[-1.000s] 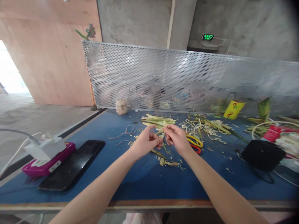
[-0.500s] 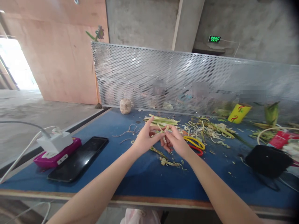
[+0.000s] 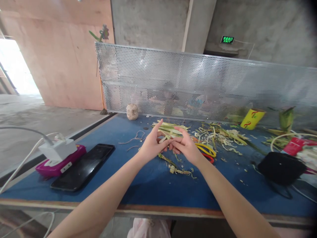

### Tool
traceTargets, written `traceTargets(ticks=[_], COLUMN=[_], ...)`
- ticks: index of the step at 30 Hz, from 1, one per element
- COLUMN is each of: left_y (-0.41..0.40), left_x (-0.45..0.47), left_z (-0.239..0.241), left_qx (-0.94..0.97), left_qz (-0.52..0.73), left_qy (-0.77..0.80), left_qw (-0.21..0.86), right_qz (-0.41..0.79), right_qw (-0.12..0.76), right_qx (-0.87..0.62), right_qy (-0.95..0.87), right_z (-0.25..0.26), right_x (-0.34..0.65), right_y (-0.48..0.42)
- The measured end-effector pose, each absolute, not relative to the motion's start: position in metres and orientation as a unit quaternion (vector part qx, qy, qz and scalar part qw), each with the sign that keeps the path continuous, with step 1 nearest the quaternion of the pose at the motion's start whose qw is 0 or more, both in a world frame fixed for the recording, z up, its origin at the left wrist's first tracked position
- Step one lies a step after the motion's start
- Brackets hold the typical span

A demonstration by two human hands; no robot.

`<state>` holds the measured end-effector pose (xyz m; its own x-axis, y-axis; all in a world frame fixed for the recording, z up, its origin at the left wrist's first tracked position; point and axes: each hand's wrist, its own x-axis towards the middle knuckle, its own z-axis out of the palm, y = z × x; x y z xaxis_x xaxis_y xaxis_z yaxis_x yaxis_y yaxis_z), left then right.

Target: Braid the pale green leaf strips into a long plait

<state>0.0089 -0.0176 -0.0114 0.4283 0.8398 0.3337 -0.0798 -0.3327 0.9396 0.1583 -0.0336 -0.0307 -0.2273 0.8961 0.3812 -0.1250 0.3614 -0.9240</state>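
My left hand (image 3: pixel 155 145) and my right hand (image 3: pixel 185 146) meet above the blue table, thumb tips together and index fingers raised. Between them is a small pale-green plant strip (image 3: pixel 168 136), pinched by the fingers; its lower part is hidden. Behind the hands lies a bundle of long green strips (image 3: pixel 182 127). Just below the hands, a braided plant piece (image 3: pixel 182 171) with frayed ends rests on the table. Scissors with yellow and red handles (image 3: pixel 208 150) lie right of my right hand, their blades out of sight.
Plant scraps (image 3: pixel 223 136) spread over the right rear. A yellow roll (image 3: pixel 253 119) and a black pouch (image 3: pixel 281 168) stand at the right. To the left are a phone (image 3: pixel 84 168), a purple power strip (image 3: pixel 59 164) and a twine ball (image 3: pixel 132 112). A perforated metal screen (image 3: pixel 153 72) borders the back.
My right index finger has lifted and straightened away from the thumb. The plant strip's ends have shifted slightly left, and the thumb tips now meet a little lower. The view has moved slightly.
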Motion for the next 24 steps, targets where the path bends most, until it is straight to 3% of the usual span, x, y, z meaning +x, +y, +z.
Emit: traceTargets(ticks=[7, 12, 19, 24], left_y=[-0.018, -0.014, -0.015, -0.017], left_x=[0.010, 0.006, 0.014, 0.016], left_z=[-0.007, -0.010, -0.016, -0.018], left_qx=[0.618, 0.654, 0.645, 0.663], left_qz=[0.494, 0.451, 0.440, 0.422], left_qy=[0.303, 0.284, 0.304, 0.298], left_qw=[0.530, 0.537, 0.546, 0.542], right_qz=[0.472, 0.467, 0.341, 0.339], right_qw=[0.491, 0.442, 0.540, 0.565], right_qx=[-0.317, -0.351, -0.421, -0.399], right_qy=[-0.660, -0.680, -0.644, -0.638], right_z=[-0.029, -0.031, -0.034, -0.032], right_x=[0.166, 0.175, 0.174, 0.167], right_y=[-0.032, -0.028, -0.022, -0.026])
